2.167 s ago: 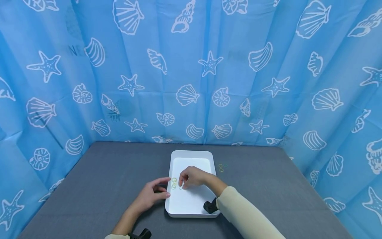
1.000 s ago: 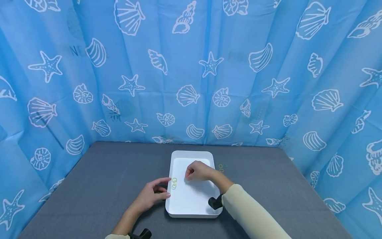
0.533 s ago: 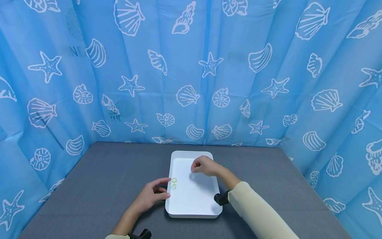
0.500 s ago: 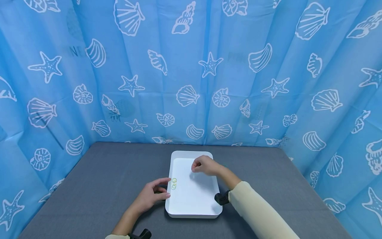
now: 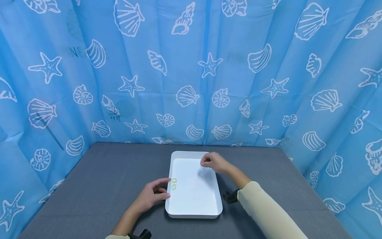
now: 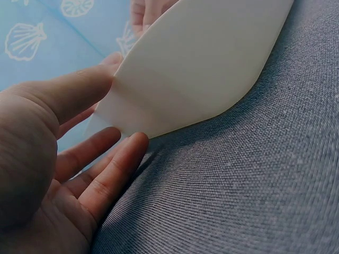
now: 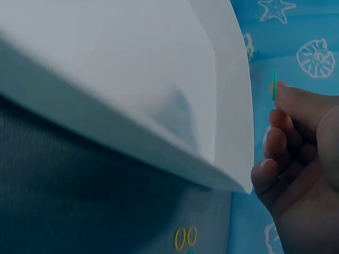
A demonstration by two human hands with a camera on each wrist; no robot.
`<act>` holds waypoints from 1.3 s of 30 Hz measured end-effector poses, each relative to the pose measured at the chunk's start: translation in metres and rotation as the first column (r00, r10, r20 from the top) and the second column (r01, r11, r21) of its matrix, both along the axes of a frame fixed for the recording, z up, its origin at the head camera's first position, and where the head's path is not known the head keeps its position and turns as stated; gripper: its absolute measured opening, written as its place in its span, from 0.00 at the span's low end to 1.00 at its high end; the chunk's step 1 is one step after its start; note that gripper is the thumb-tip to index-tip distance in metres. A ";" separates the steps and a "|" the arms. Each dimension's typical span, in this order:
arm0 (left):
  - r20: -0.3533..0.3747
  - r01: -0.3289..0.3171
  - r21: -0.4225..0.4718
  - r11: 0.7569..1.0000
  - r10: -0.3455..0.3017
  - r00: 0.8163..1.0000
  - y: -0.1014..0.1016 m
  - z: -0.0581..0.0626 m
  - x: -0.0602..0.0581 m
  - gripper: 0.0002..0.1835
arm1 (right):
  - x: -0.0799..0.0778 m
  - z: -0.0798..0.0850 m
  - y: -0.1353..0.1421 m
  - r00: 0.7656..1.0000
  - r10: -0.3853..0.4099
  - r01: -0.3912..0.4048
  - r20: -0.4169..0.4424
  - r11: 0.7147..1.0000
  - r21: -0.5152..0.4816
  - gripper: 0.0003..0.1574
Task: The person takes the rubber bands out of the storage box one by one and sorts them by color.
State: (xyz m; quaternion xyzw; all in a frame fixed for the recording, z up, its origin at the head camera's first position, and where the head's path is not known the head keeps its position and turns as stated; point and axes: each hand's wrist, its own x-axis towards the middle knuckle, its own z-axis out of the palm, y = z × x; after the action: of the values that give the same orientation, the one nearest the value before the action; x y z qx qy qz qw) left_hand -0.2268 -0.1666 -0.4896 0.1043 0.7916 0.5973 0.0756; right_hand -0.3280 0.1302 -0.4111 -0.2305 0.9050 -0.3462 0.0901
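Observation:
A white tray [image 5: 194, 199] lies on the table; my left hand [image 5: 150, 196] holds its left wall. Seen from the left wrist, the thumb [image 6: 87, 90] is at the rim and other fingertips touch the wall's lower edge. My right hand [image 5: 216, 162] is over the tray's far right rim, pinching a small green rubber band [image 7: 274, 87] between thumb and forefinger. Its other fingers are curled. Inside the tray, by the left wall, lie two yellowish-green rubber bands, an upper band [image 5: 174, 181] and a lower band [image 5: 173, 187].
Beside the tray's right side, two yellow rubber bands [image 7: 180, 239] and part of a green one [image 7: 190, 252] lie on the grey tabletop [image 5: 125, 166]; the right arm hides them in the head view. A blue shell-print curtain [image 5: 191, 83] stands behind and at both sides.
From the tray floor near the left bands, my right hand has lifted a band and moved right and away to the far right rim. My left hand and the tray have stayed put.

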 end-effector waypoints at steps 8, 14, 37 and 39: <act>0.002 0.005 0.008 1.000 -0.005 1.000 -0.001 0.001 0.002 0.31 | 0.000 -0.006 0.016 0.997 -0.058 0.057 -0.043 0.998 -0.035 0.05; -0.004 0.010 0.012 1.000 -0.010 1.000 -0.001 0.002 0.003 0.31 | 0.000 -0.018 0.029 0.991 -0.130 0.127 -0.043 0.989 -0.082 0.04; 0.005 0.005 -0.005 1.000 -0.005 1.000 0.000 -0.002 -0.001 0.30 | 0.006 -0.047 0.073 0.961 -0.232 0.213 -0.148 0.968 -0.132 0.03; 0.003 0.006 -0.004 1.000 -0.006 1.000 0.000 -0.003 -0.001 0.31 | 0.005 -0.050 0.076 0.959 -0.242 0.224 -0.148 0.966 -0.126 0.04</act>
State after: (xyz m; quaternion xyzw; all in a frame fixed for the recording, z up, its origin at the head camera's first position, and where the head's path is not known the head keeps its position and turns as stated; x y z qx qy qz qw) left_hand -0.2278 -0.1664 -0.4922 0.1054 0.7925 0.5955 0.0788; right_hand -0.3228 0.2060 -0.4607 -0.1541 0.9102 -0.3827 -0.0380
